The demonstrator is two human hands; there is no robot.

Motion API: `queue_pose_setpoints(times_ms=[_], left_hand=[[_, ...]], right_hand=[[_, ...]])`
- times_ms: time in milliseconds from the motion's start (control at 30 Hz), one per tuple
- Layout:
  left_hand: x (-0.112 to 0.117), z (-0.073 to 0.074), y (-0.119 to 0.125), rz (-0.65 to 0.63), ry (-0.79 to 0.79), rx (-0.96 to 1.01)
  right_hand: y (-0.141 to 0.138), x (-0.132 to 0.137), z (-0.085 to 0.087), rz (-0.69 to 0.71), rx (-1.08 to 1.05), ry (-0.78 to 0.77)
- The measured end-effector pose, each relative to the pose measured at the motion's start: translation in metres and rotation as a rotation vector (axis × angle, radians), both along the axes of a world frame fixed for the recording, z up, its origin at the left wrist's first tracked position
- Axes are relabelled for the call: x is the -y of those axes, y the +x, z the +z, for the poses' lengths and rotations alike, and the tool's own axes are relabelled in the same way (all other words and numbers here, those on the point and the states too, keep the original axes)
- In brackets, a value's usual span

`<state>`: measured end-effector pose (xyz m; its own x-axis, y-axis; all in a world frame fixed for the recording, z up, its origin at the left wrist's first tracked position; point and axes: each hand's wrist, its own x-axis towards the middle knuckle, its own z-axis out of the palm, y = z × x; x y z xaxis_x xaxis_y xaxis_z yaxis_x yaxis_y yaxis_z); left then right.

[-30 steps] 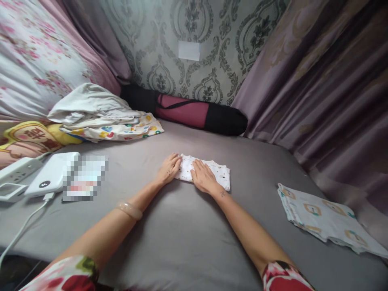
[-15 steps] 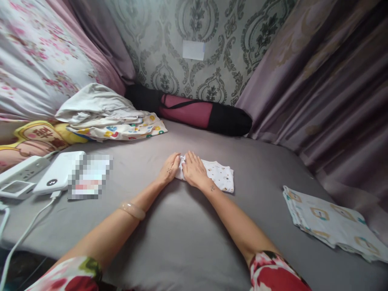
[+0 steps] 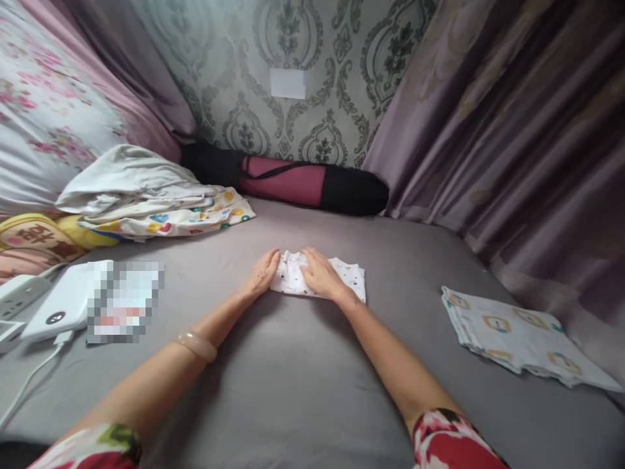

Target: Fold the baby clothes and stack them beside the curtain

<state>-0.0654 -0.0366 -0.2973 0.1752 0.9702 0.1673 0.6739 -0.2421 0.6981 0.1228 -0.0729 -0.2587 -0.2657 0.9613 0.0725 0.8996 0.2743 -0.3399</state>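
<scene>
A small white garment (image 3: 289, 277) with a scattered print lies folded flat on the grey sheet. Along its left edge rests my left hand (image 3: 262, 270), fingers stretched out together and its side on the sheet. My right hand (image 3: 323, 273) lies flat across the middle of the garment, fingers extended and covering part of it. Neither hand grips the cloth. A pale bangle (image 3: 196, 345) circles my left forearm.
Folded printed cloth (image 3: 517, 332) lies at the right. On the left are a white power bank (image 3: 68, 303) with a cable, a power strip (image 3: 19, 296) and a blurred-out flat item (image 3: 125, 301). A crumpled cloth pile (image 3: 141, 189) and a black-and-maroon roll bag (image 3: 288, 181) lie behind.
My right hand has slid rightward over the garment, uncovering more of its left part. My left hand stays at the left edge. The whole view has shifted slightly.
</scene>
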Motion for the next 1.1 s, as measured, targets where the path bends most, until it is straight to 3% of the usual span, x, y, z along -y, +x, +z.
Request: queue_pose_setpoints(times_ms=[100, 233, 433, 633, 833, 1000, 1100], left_hand=[[-0.014, 0.012, -0.003, -0.080, -0.061, -0.135], [-0.039, 0.033, -0.003, -0.258, -0.192, -0.309], [-0.063, 0.053, 0.007, -0.323, -0.391, -0.365], [-0.072, 0.053, 0.018, -0.295, -0.476, -0.379], [-0.067, 0.058, 0.015, -0.372, -0.570, -0.162], [-0.058, 0.083, 0.004, -0.450, -0.632, 0.176], [-0.056, 0.101, 0.000, -0.462, -0.502, 0.267]], right_hand=[[0.054, 0.004, 0.004, -0.167, 0.093, -0.013], [0.104, 0.008, 0.003, -0.335, 0.172, -0.165], [0.117, -0.002, 0.007, -0.381, 0.134, -0.243], [0.119, -0.015, 0.022, -0.414, -0.117, -0.482], [0.131, -0.008, 0.030, -0.353, -0.419, -0.498], [0.143, 0.002, 0.045, -0.306, -0.650, -0.510], [0.148, 0.006, 0.059, -0.242, -0.683, -0.368]])
